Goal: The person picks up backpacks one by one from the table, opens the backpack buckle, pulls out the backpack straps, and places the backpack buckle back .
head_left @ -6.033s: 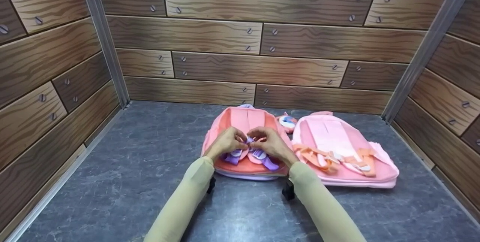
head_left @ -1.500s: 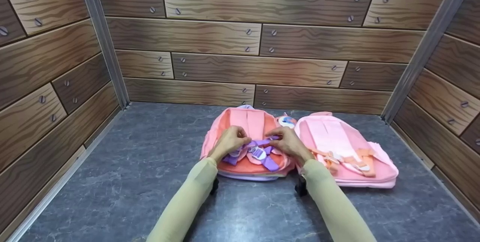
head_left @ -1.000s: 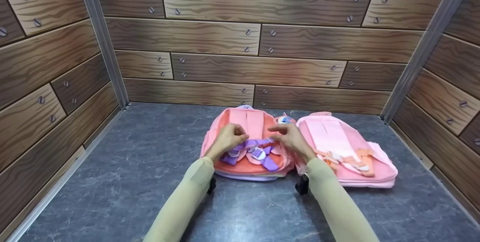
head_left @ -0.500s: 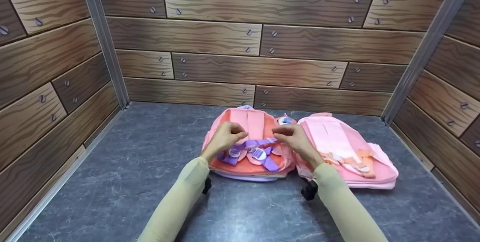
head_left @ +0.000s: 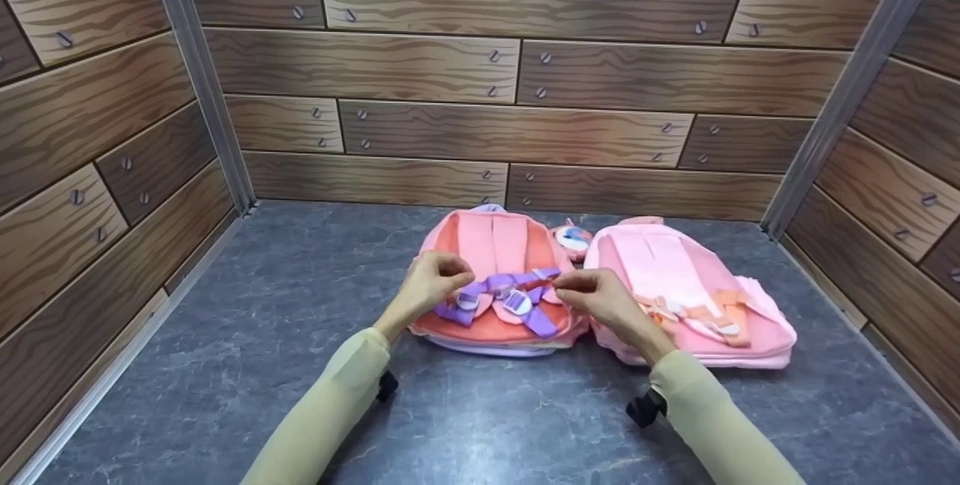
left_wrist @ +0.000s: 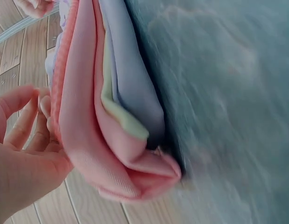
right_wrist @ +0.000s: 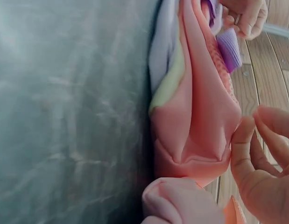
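The orange bag (head_left: 491,248) lies on the tabletop (head_left: 480,425), purple straps (head_left: 540,321) with 2 white buckles (head_left: 517,302) across its lower half, the pink bag (head_left: 652,263) beside it. The left hand (head_left: 430,282) is by the orange bag's left edge, the right hand (head_left: 602,297) by its right; both grips are relaxed, empty.

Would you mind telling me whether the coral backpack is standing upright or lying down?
It is lying down: the coral backpack rests low on the gray tabletop, with its purple straps facing up.
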{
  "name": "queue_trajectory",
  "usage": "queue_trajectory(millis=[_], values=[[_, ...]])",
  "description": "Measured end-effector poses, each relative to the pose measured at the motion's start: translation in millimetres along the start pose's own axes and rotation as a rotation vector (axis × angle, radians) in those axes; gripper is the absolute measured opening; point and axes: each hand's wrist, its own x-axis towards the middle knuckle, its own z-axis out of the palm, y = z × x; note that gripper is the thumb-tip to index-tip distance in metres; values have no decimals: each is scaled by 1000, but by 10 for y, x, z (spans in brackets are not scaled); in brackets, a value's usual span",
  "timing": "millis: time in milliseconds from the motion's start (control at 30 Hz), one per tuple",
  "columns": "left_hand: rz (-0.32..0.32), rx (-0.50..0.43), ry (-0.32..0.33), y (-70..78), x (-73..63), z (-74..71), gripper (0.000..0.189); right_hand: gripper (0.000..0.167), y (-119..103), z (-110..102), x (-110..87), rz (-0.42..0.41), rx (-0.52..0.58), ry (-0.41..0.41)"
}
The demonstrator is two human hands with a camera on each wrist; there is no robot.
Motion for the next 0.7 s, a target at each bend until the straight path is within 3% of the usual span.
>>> queue_trajectory(millis=[300, 467, 700], values=[[12, 70, 87, -86, -104, -185, 5, 29, 8, -14, -170, 20, -114, 37], [-61, 75, 94, -130, -157, -260, 7, 29, 17, -34, -213, 13, -174, 33], [-170, 70, 36, -141, -192, -373, 25, 32, 49, -49, -234, -1, -200, 13]])
